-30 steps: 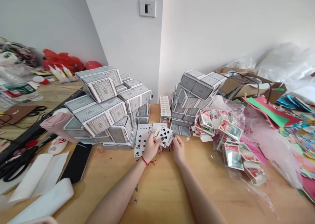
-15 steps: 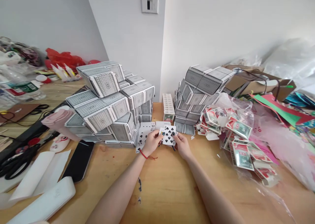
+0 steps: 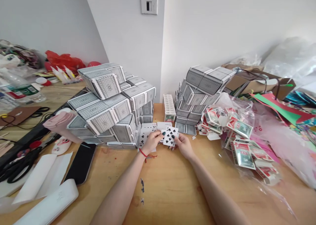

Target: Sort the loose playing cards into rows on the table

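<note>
The eight of spades (image 3: 169, 137) has tilted slightly clockwise since the earlier frame, pinched between left hand (image 3: 153, 142) and right hand (image 3: 185, 146) near centre. Patterned card blocks (image 3: 105, 114) already stand stacked left and right; the eight and the loose cards (image 3: 145, 130) to its left are unfolded.

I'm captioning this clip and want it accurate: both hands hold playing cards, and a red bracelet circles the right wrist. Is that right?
Not quite: the head view shows the red bracelet around the wrist of the left hand, not the right hand. The rest stands: both hands hold playing cards.
</note>
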### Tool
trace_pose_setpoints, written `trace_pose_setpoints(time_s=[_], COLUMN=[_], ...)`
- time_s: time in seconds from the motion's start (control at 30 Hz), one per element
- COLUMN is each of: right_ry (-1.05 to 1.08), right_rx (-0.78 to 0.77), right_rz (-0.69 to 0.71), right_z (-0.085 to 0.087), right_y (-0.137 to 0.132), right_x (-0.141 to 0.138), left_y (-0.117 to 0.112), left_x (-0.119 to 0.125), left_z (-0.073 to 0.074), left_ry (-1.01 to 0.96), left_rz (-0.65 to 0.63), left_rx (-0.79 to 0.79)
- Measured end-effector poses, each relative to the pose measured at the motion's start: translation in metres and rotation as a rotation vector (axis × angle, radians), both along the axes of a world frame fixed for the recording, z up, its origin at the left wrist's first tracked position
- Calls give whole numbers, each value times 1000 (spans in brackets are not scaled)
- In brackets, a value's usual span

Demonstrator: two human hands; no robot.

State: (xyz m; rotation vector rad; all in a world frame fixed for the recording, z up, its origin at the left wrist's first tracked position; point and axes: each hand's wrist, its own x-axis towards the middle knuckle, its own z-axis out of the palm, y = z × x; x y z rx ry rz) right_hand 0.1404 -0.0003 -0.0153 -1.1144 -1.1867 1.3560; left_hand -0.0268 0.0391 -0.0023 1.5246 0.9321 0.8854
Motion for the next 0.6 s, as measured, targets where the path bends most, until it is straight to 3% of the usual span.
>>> trace_pose_setpoints(time_s=[0.37, 0.6], right_ry=[112, 141], right_rx=[-43, -45], right_rz=[-53, -34], right_z=[0, 0], right_y=[3, 3], right_x=[2, 2], left_y=[4, 4], left_x=[-2, -4], left_z=[5, 5], left_ry=[34, 60], left_rz=[-31, -48], left_rx=[-115, -66])
